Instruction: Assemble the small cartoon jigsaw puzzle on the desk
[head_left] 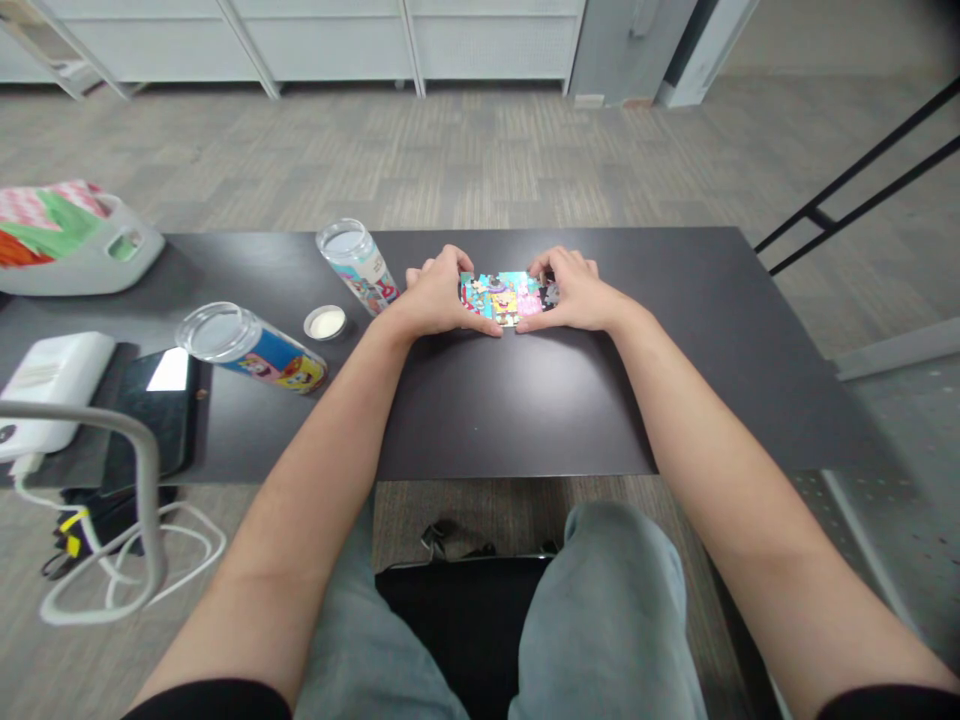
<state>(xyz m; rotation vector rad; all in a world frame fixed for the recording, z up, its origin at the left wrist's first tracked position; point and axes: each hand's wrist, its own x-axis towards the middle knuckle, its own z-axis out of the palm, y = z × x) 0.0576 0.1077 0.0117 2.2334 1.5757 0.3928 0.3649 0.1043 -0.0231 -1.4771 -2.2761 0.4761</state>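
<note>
A small, colourful cartoon jigsaw puzzle lies on the dark table, its pieces joined into a rough rectangle. Around its left end curl the thumb and fingers of my left hand, the thumb along the near edge. My right hand grips the opposite end the same way, with grey pieces partly hidden beneath its fingers. Both thumbs point inward and nearly meet at the near side. Just left of my left hand stands a clear jar with a printed label.
A second clear jar with a blue and yellow cartoon label stands by a small round lid. Farther left are a black tablet, a white device with a cable, and a white basket. The dark table ends before my knees.
</note>
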